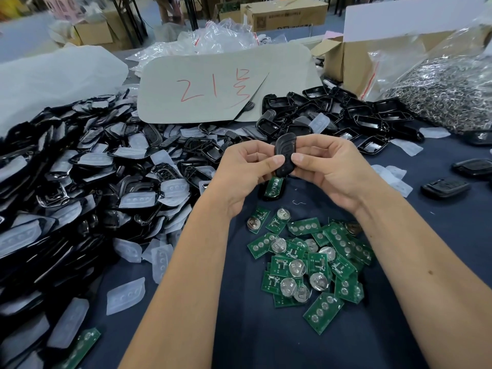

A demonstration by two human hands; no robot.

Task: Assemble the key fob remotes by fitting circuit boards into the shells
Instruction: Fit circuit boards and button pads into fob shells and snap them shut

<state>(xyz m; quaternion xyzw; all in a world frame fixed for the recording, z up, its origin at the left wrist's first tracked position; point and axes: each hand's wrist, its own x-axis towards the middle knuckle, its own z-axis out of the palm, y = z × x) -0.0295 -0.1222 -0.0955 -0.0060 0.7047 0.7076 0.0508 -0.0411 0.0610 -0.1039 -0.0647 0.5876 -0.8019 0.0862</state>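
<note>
L hand (246,166) & R hand (328,166) both pinch upright black plastic key fob shell (285,153), thumbs on front, above pile of green circuit boards (308,265) w/ coin cells

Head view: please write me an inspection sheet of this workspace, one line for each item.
Surface: table under a dark blue cloth, much of it covered.
Job's things: black fob shell held upright between both hands; shell with a green board in it lying just below; heap of green circuit boards in front; large pile of black shells and translucent button pads at left; more shells behind.
Clutter: grey card with red writing; bag of metal rings; clear plastic bags.
Grippers: left hand and right hand both pinch the fob shell with thumb and fingers.
Cables: nothing seen.
Surroundings: cardboard boxes behind the table.
</note>
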